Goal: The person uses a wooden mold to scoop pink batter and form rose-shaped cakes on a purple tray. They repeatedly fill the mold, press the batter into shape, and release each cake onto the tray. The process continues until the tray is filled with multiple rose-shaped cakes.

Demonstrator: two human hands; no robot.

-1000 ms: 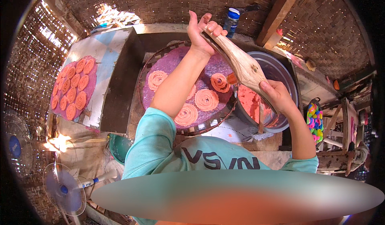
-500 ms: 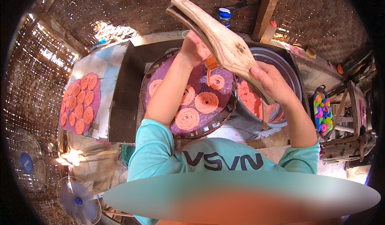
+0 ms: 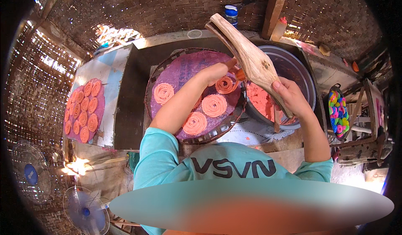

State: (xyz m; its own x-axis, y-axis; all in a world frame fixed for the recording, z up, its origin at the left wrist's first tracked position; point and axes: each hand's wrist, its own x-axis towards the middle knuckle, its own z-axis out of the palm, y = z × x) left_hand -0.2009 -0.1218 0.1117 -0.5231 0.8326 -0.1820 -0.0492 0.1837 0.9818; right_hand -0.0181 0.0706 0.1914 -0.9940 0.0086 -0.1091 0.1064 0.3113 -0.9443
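Observation:
In my right hand (image 3: 292, 96) is the near end of a long wooden hand press (image 3: 255, 63), tilted up to the left, with a slit along its far end. An orange nozzle (image 3: 240, 74) sticks out below its middle. My left hand (image 3: 218, 72) closes on the press beside the nozzle, its fingertips partly hidden. Under them lies a round basket tray (image 3: 151, 73) lined with a purple sheet (image 3: 184, 69). Several orange-pink dough rosettes (image 3: 214, 105) rest on it; my left forearm covers part of one. The nozzle is over the rightmost rosette (image 3: 225, 85).
A grey tub (image 3: 307, 71) of orange-pink dough (image 3: 259, 103) stands to the right. At left, smaller rosettes (image 3: 84, 105) fill a purple sheet on a board. A blue-lidded jar (image 3: 231, 17) stands at the back; a basket of colourful rings (image 3: 338, 113) is far right. Two fans (image 3: 86, 212) are lower left.
Both hands and the press have moved right and nearer. The rightmost rosette has grown into a fuller coil, and the strand hanging from the nozzle looks shorter.

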